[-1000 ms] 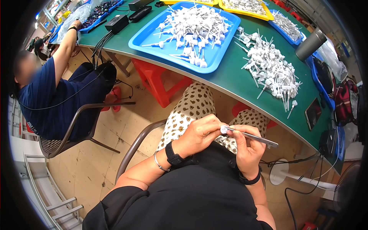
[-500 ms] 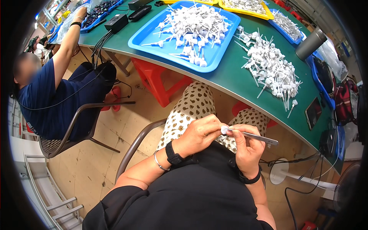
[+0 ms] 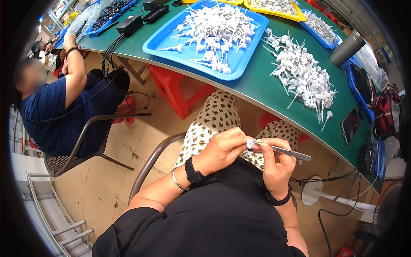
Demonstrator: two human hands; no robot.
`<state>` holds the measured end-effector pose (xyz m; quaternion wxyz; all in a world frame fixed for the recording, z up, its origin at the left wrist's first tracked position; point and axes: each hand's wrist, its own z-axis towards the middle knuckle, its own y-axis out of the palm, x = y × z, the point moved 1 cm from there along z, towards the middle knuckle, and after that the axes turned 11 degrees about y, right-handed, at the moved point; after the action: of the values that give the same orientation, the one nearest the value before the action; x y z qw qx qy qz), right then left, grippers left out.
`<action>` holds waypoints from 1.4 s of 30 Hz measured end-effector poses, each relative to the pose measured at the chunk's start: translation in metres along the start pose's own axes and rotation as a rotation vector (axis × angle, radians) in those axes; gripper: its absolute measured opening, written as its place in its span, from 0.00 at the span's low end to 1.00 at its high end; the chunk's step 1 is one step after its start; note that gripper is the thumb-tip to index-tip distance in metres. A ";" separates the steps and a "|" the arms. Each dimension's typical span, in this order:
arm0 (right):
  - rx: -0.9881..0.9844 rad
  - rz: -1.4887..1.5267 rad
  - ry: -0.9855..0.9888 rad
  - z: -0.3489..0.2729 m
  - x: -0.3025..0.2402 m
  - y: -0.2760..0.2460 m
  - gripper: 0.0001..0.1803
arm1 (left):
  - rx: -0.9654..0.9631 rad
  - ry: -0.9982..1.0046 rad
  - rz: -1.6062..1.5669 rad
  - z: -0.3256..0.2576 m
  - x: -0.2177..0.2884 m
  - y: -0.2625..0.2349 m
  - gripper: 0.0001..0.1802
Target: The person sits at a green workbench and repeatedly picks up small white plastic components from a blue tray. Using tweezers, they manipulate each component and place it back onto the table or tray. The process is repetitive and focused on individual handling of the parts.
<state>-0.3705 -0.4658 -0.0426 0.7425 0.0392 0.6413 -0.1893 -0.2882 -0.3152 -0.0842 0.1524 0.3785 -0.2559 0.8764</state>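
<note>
Over my lap, my left hand (image 3: 220,150) is closed in a pinch on a small white plastic part (image 3: 250,144) with a round head. My right hand (image 3: 276,168) grips a pair of metal tweezers (image 3: 297,154) between thumb and fingers. The tips of the tweezers meet the white part's head; the rest of the part is hidden by my fingers. On the green table (image 3: 257,92) ahead, a blue tray (image 3: 165,45) carries a heap of similar white parts with thin stems. A loose pile of them (image 3: 302,70) lies to its right.
Yellow trays (image 3: 297,15) and another blue tray of white parts stand farther back. At the right are a grey flask (image 3: 347,48), a phone (image 3: 350,126) and a fan (image 3: 387,210). To the left a co-worker (image 3: 55,111) sits by a red stool (image 3: 177,88).
My hands stay almost in place, with the white part turned slightly at the tips of the tweezers. The co-worker's arm has drawn back from the far tray toward the body, beside a clear bag.
</note>
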 end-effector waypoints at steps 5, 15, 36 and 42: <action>0.006 -0.022 -0.003 -0.001 0.001 0.000 0.04 | -0.002 0.000 0.019 0.000 0.000 0.000 0.13; 0.016 -0.075 -0.021 0.001 0.001 -0.001 0.03 | -0.005 -0.015 -0.006 -0.001 -0.001 0.002 0.12; 0.046 0.181 0.028 0.003 0.004 -0.005 0.07 | 0.016 -0.093 -0.231 0.000 -0.005 -0.002 0.12; 0.021 0.284 0.061 0.005 0.004 -0.009 0.09 | 0.009 -0.114 -0.250 0.002 -0.003 -0.005 0.11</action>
<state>-0.3685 -0.4763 -0.0436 0.7416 0.1427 0.6496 -0.0879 -0.2827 -0.3124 -0.0839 0.2438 0.4572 -0.2112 0.8288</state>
